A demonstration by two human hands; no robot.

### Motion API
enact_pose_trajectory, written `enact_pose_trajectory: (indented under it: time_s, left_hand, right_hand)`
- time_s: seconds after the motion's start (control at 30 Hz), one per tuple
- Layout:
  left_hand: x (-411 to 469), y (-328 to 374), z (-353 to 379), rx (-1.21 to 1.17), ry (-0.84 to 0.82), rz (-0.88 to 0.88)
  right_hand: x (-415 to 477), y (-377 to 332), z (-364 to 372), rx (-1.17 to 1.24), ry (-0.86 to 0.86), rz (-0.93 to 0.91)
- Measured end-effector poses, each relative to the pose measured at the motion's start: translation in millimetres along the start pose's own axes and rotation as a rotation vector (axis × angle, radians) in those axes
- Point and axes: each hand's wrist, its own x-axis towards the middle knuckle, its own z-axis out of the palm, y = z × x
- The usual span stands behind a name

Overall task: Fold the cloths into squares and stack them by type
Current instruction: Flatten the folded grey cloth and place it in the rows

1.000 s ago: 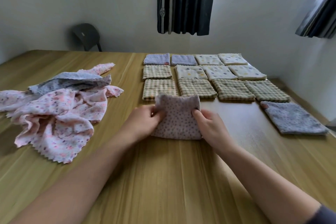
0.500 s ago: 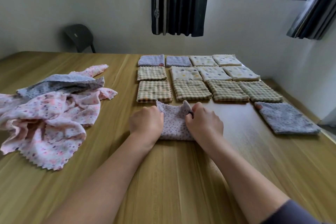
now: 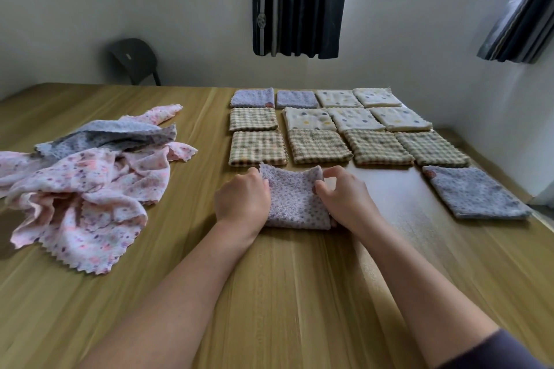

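While the left hand grips the folded lilac dotted cloth by its left edge, fingers of the right hand pinch its right edge. It lies on the worktop.

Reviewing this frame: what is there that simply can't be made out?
Head view only:
- Cloth: side edges and layer count are covered by the left hand and right hand gripping it.
- Pile: cut off by the left edge; overlapping folds hide how many cloths it holds.
- Tag on the grey square: too small to read.
- Chair: lower part is hidden behind the table.
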Motion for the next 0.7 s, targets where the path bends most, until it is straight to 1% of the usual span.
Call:
enact_pose_trajectory:
  time_s: [0.07, 0.13, 0.2, 0.23, 0.27, 0.33, 0.37, 0.4, 0.47, 0.6, 0.67, 0.7]
  left_hand:
    - [-1, 0, -1, 0.003, 0.028, 0.015]
    - [-2, -2, -5, 0.026, 0.122, 0.061]
    - [-3, -1, -4, 0.005, 0.204, 0.196]
    - [-4, 1, -2, -0.026, 0.182, 0.277]
    - [-4, 4, 1, -0.074, 0.082, 0.331]
    - [-9, 8, 7, -0.124, -0.228, 0.337]
    - [-10, 8, 10, -0.102, -0.345, 0.328]
    - [-9, 7, 11, -0.082, -0.399, 0.33]
    - [-9, 5, 13, -0.056, -0.421, 0.338]
    - [-10, 5, 12, -0.02, -0.42, 0.335]
    - [-10, 5, 12, -0.012, -0.419, 0.337]
    - [-10, 5, 12, -0.011, -0.42, 0.338]
  right_hand:
    - [-1, 0, 0, -0.064, 0.01, -0.009]
    - [-3, -1, 1, -0.179, 0.033, -0.022]
    - [-4, -2, 2, -0.221, 0.047, -0.03]
    - [-4, -2, 2, -0.21, 0.048, -0.031]
    - [-4, -3, 1, -0.167, 0.036, -0.028]
    - [-4, -4, -2, 0.01, -0.031, -0.005]
    - [-5, -4, -5, 0.104, -0.072, 0.006]
    - [-6, -3, -8, 0.178, -0.109, 0.011]
    - [-10, -2, -15, 0.23, -0.167, 0.011]
    - [-15, -5, -20, 0.155, -0.228, 0.028]
    - [-15, -4, -21, 0.133, -0.23, 0.039]
    - [-15, -3, -22, 0.104, -0.202, 0.038]
